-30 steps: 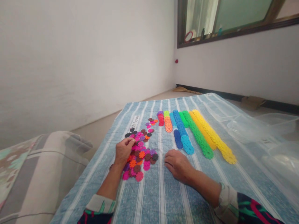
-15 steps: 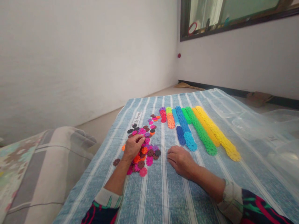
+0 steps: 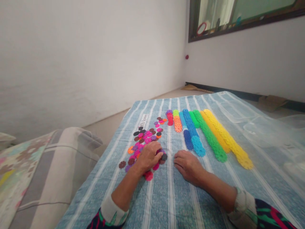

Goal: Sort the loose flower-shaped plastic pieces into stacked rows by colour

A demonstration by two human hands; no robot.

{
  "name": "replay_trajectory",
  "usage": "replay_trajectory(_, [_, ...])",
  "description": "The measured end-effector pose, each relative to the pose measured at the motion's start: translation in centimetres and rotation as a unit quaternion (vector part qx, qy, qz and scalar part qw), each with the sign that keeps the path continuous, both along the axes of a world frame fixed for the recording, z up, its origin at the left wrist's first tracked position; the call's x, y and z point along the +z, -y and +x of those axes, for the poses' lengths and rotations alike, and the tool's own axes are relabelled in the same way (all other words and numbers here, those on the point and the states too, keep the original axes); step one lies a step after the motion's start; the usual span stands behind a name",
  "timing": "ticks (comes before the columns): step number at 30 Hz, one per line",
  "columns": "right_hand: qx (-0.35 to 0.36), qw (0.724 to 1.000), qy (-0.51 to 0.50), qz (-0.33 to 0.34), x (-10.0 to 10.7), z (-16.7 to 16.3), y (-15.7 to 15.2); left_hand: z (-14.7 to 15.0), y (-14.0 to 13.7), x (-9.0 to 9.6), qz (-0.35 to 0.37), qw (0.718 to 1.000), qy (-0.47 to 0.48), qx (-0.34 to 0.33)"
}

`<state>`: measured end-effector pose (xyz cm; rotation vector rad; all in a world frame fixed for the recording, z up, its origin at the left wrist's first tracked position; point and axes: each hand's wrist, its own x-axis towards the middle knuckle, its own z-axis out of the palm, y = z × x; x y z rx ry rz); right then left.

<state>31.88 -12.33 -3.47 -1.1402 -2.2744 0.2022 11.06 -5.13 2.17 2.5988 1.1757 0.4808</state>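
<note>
Pale wall (image 3: 95,57), dark-framed window (image 3: 264,16), red-rimmed mirror (image 3: 201,29), grey-striped fabric (image 3: 63,162)

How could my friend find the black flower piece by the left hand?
On the striped cloth, find the loose heap of colourful discs, left of the long rows. At the heap's right edge, beside the left hand, lies the black flower piece. Brown and purple discs are its neighbours; it alone there is black.
</note>
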Motion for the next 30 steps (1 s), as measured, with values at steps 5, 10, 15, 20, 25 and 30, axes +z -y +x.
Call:
replay_trajectory(5, [0.0,1.0,-0.007,0.001,0.0,0.0,0.0,0.0,2.3,-0.4,0.022,0.999,-0.048,-0.012])
replay_trajectory(10, [0.001,1.0,-0.021,-0.002,0.1,-0.1,0.2,-0.7,4.6,-0.6,0.031,0.997,-0.06,-0.03])
replay_trajectory(15, [-0.001,1.0,-0.025,-0.003,-0.1,-0.1,0.2,-1.7,5.7,-0.7,0.031,0.997,-0.068,-0.03])
replay_trajectory(20, [0.001,1.0,-0.027,-0.006,0.0,-0.1,0.2,-2.3,5.5,-1.3,0.065,0.994,-0.091,0.006])
replay_trajectory(25, [-0.005,1.0,-0.017,-0.004,0.3,-0.1,0.3,-2.5,4.8,-1.3,0.093,0.99,-0.1,0.038])
replay_trajectory(30, [-0.008,1.0,-0.012,-0.005,0.3,-0.1,0.1,-3.1,3.9,-0.4,0.08,0.989,-0.103,0.063])
